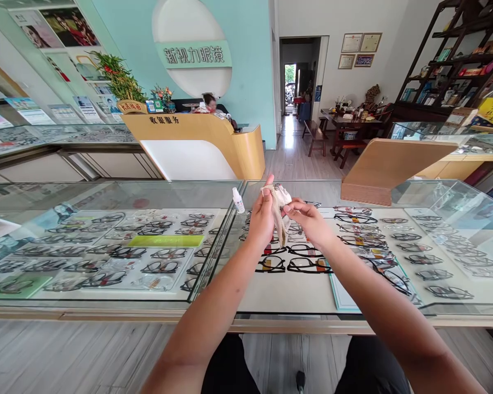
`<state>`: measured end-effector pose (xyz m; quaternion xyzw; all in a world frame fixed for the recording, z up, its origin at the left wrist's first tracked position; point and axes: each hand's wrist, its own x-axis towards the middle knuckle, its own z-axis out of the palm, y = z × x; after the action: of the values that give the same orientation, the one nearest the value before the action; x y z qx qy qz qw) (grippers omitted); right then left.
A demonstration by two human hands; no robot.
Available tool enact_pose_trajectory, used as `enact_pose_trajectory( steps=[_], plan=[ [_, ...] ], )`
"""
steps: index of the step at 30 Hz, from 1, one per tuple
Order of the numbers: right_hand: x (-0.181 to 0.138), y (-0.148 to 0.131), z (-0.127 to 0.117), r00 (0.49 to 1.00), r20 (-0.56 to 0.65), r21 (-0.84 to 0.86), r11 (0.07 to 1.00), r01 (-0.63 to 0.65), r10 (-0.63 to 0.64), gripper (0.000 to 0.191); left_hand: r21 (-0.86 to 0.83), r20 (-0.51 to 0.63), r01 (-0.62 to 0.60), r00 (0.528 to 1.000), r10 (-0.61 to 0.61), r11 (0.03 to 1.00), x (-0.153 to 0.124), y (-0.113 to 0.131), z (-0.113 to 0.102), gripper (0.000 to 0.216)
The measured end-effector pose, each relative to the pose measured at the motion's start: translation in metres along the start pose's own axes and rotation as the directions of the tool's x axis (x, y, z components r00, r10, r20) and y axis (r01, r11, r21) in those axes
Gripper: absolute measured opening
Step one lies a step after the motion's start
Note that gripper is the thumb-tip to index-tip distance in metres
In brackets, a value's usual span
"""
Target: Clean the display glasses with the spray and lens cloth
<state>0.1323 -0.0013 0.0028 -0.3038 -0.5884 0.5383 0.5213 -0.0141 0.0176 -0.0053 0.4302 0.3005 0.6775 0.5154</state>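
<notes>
Both my hands are raised over a glass display counter. My left hand and my right hand are closed together on a pale cloth that hangs down between them. Something small seems wrapped in the top of the cloth, but I cannot make it out. A small white spray bottle stands on the glass just left of my left hand. Under the glass lie rows of eyeglass frames.
A wooden stand sits on the counter at the right. A second glass case of frames is at the left. Behind it a person sits at a yellow reception desk. Tables, chairs and shelves stand at the back right.
</notes>
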Motion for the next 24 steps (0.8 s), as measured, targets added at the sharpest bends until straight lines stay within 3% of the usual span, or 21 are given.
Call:
enact_pose_trajectory(
  steps=[5,9,14,19,24],
  plan=[
    [-0.001,0.0,0.001,1.0,0.002,-0.005,1.0,0.009,-0.008,0.035,0.027,-0.006,-0.058,0.998,0.058,0.998,0.0,0.003,0.003,0.05],
    [-0.001,-0.003,0.0,1.0,-0.021,-0.046,0.999,0.021,-0.022,0.039,-0.028,-0.006,-0.006,1.0,0.005,1.0,0.003,0.007,0.004,0.048],
    [0.0,-0.008,-0.005,0.999,-0.045,-0.051,0.999,0.012,-0.015,0.041,0.042,0.154,0.082,0.984,-0.087,0.996,0.004,0.009,-0.001,0.044],
    [0.003,-0.008,-0.012,1.0,-0.013,0.043,0.999,-0.017,0.018,0.038,0.096,0.244,0.139,0.957,-0.158,0.986,0.006,0.017,-0.009,0.049],
    [0.003,-0.012,-0.015,0.997,0.073,0.047,0.998,-0.034,0.03,0.038,0.168,0.298,0.025,0.952,-0.075,0.985,0.008,0.022,-0.012,0.046]
  ],
)
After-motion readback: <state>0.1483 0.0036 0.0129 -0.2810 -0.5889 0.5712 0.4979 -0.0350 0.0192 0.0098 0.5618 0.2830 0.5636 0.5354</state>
